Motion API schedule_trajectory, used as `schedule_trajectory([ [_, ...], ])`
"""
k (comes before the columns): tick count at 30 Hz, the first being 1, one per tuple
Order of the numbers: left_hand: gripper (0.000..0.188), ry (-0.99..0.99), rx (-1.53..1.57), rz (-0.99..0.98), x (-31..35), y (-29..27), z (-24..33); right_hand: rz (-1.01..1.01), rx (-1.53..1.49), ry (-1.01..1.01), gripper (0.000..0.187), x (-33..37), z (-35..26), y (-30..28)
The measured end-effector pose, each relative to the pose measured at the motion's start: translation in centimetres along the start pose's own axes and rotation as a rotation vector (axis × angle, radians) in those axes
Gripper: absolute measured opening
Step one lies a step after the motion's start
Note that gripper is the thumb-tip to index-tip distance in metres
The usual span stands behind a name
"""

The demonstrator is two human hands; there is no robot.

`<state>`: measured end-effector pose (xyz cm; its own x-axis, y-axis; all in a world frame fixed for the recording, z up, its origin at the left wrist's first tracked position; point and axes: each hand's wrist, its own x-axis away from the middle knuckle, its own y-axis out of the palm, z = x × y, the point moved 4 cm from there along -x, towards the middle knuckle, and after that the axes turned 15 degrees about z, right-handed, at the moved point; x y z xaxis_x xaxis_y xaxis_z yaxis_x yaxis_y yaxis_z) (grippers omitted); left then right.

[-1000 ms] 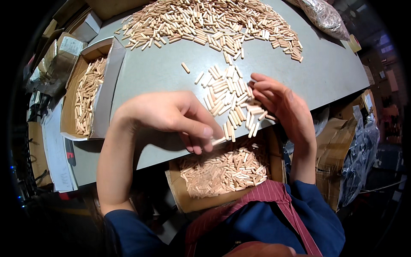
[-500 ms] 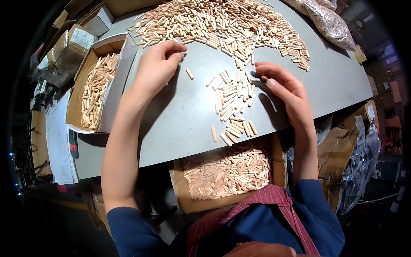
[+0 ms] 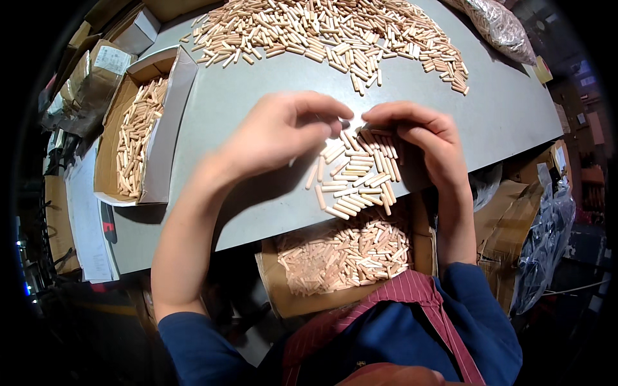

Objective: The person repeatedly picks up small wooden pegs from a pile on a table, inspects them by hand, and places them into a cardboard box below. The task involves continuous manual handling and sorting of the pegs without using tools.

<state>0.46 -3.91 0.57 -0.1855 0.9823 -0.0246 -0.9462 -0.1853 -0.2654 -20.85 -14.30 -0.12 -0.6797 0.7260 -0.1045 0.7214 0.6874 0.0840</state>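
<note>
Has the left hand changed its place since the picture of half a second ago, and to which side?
Yes: against the long open box at the left, the left hand has moved right, farther from it, and somewhat lower in view.

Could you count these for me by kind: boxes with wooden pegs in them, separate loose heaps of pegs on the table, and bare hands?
Boxes with pegs: 2 (left box, lower box)
Loose heaps: 2 (large heap, small heap)
Bare hands: 2 (left hand, right hand)
Total: 6
</note>
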Motion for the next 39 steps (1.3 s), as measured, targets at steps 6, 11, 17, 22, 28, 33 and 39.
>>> schedule_trajectory([
  [6,0.023,-0.304,-0.009,0.105,-0.3,-4.1,0.5,0.126,-0.061,-0.033,0.035,-0.1,-0.4,-0.2],
  [11,0.026,-0.397,-0.02,-0.197,0.4,-3.4,1.3,0.074,0.0,-0.015,0.036,-0.1,-0.1,-0.1],
  [17,0.029,-0.477,0.161,-0.533,2.0,0.4,1.6,-0.161,0.427,-0.363,0.042,0.3,-0.6,2.0],
  [22,0.03,-0.495,0.248,-0.689,3.0,0.9,1.6,-0.495,0.411,-0.355,0.045,0.9,-0.7,2.5],
  [28,0.029,-0.585,0.124,-0.908,2.9,-0.5,1.3,-0.777,0.029,-0.173,0.046,3.2,-1.6,2.5],
  [33,0.03,-0.484,0.16,-1.008,3.2,0.0,1.8,-0.615,-0.176,0.05,0.034,4.1,-2.1,1.0],
  [39,0.037,-0.407,0.365,-1.095,4.2,1.7,2.0,0.012,0.141,0.043,0.036,-2.8,-3.4,-2.0],
])
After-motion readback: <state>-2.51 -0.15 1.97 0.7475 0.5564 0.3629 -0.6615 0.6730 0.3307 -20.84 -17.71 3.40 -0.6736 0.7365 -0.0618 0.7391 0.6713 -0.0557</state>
